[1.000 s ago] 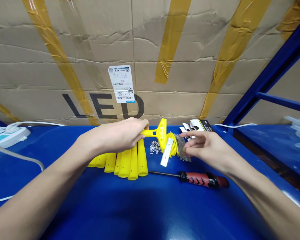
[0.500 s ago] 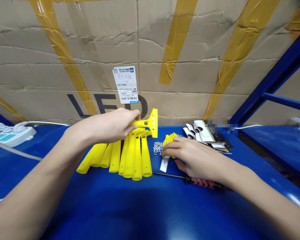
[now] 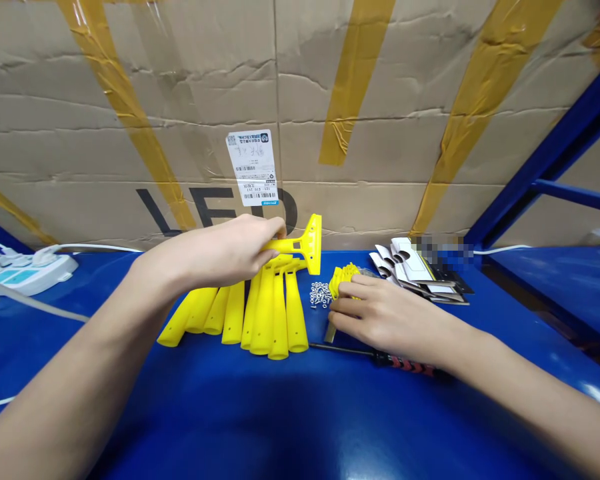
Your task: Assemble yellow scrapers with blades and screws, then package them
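Note:
My left hand is closed around the handle of a yellow plastic scraper, its wide head pointing right. Below it, several more yellow scrapers lie side by side on the blue table. My right hand rests low over the table with curled fingers on a flat metal blade; its fingertips are partly hidden. Small yellow plastic pieces sit just behind that hand. A heap of small screws and nuts lies left of it. Under the wrist is a screwdriver with a red and black handle.
A large taped cardboard box stands along the back. Folded printed cards are stacked at the back right. On the left is a white power strip with cables. A blue metal frame rises at the right.
The blade under my right hand has tilted and looks darker, with less of it showing. My left hand still holds the scraper, nearly in place. The view has shifted slightly.

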Tool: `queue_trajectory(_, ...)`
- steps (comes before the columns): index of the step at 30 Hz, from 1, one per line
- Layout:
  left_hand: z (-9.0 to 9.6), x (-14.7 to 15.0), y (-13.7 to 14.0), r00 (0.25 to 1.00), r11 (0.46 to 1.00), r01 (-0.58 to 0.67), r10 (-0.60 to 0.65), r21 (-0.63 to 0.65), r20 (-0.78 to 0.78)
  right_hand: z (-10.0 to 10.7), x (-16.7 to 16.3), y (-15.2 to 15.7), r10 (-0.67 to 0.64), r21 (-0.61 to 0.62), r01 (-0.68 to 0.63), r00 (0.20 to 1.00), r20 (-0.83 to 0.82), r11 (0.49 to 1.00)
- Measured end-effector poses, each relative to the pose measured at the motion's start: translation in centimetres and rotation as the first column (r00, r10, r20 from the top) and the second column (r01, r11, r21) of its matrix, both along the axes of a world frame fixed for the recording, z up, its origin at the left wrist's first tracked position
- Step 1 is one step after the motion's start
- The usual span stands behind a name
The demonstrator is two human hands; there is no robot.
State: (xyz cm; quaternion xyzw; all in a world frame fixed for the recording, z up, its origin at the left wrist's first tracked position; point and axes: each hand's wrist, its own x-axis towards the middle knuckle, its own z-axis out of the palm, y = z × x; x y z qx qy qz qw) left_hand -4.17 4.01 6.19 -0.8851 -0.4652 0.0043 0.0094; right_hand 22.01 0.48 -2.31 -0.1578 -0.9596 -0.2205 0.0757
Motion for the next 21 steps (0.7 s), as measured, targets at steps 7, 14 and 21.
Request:
queue_trajectory(7, 0.0, 0.7, -0.3, 0.996, 0.993, 0.091, -0.091, -0.075, 0.004, 2.2, 0.6, -1.1, -0.181, -0.298, 0.005, 0.804, -0.566, 0.954)
queue_trajectory(14, -0.1, 1.1, -0.5, 0.992, 0.984, 0.122, -0.122, -0.128, 0.003, 0.5, 1.2, -0.8, -0.844, -0.896, -0.113, 0.302, -0.443, 0.430)
queue_trajectory(21, -0.6, 1.5, -0.5, 0.996, 0.979, 0.084, -0.088, -0.184, -0.013, 0.1, 2.9, -0.7, -0.891, -0.898, -0.277, 0.210, -0.403, 0.341)
